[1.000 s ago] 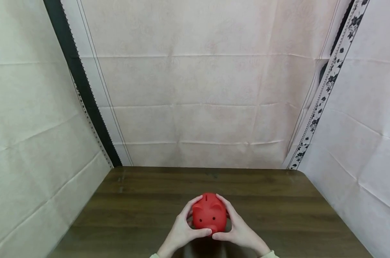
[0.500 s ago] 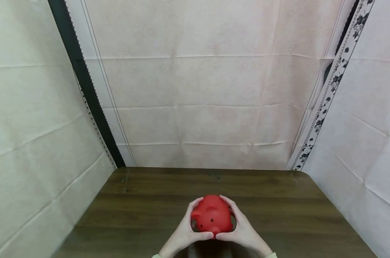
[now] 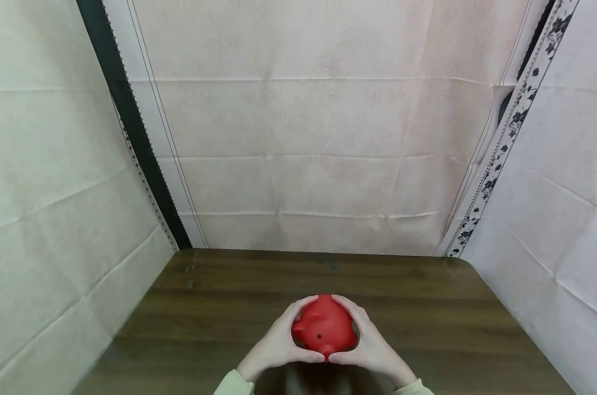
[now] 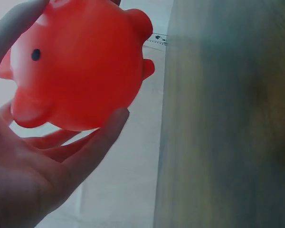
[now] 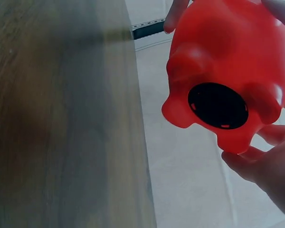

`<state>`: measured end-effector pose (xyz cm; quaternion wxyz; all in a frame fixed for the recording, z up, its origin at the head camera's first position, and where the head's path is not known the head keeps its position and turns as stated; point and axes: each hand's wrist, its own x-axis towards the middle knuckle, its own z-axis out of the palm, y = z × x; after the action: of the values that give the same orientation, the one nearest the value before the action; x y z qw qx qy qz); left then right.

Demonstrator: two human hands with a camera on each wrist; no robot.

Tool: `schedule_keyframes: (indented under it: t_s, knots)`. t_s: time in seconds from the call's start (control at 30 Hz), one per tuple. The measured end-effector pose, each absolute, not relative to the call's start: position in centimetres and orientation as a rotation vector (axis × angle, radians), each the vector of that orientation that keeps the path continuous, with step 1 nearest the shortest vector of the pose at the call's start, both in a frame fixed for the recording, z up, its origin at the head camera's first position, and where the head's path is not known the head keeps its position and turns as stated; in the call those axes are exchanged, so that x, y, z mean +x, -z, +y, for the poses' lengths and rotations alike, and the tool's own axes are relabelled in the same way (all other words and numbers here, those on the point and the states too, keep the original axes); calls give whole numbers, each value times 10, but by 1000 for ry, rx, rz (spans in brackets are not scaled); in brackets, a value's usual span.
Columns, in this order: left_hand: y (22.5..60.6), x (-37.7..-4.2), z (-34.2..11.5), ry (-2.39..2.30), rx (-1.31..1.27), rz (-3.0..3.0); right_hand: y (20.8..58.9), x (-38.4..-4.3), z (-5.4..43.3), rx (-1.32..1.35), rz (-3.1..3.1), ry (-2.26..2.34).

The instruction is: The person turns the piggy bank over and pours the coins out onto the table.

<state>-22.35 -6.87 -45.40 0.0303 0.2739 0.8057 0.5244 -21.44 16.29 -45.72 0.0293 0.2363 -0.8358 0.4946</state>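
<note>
A red piggy bank (image 3: 324, 323) is held between both hands, above the near part of the table. My left hand (image 3: 279, 341) grips its left side, thumb low by the snout and fingers curving up around it. On the opposite side my right hand (image 3: 370, 341) grips it in the same way. One black eye of the piggy bank (image 4: 85, 66) shows in the left wrist view, with stubby feet sticking out at its right. A round black plug (image 5: 218, 105) in its belly faces the right wrist camera. The coin slot is out of sight.
The dark wooden table (image 3: 219, 307) spreads out ahead and to both sides. Pale creased cloth (image 3: 298, 120) hangs behind it and along the left and right, with a dark strip (image 3: 135, 126) at the back left corner.
The piggy bank has turned in the hands: its slot and both eyes showed a second ago, now a single eye shows in the head view. Both hands have stayed around it.
</note>
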Motion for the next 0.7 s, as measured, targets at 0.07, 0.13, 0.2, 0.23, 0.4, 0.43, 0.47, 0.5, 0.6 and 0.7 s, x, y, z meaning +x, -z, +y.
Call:
schedule_keyframes:
  t_s: [0.07, 0.13, 0.2, 0.23, 0.4, 0.43, 0.47, 0.5, 0.6, 0.7]
  knots:
    - [453, -224, -68, -1565, 856, 2501, 458, -215, 162, 793, -2552, -1439]
    - [453, -225, -68, -1505, 880, 2525, 461, -215, 161, 866, -2522, -1317]
    - [454, -225, -68, -1453, 909, 2554, 463, -215, 160, 922, -2489, -1201]
    - [454, -226, -68, -1442, 921, 2561, 464, -215, 159, 937, -2474, -1162]
    - [459, -229, -71, -1533, 902, 2509, 463, -214, 156, 911, -2466, -1222]
    - [460, -229, -71, -1571, 881, 2477, 462, -213, 156, 900, -2470, -1280]
    - [461, -229, -72, -1602, 858, 2450, 461, -213, 155, 888, -2473, -1338]
    - [461, -229, -72, -1632, 840, 2424, 461, -213, 155, 876, -2474, -1382]
    - [462, -229, -72, -1707, 803, 2353, 459, -215, 155, 823, -2475, -1505]
    - [464, -229, -72, -1761, 791, 2278, 459, -216, 156, 734, -2504, -1629]
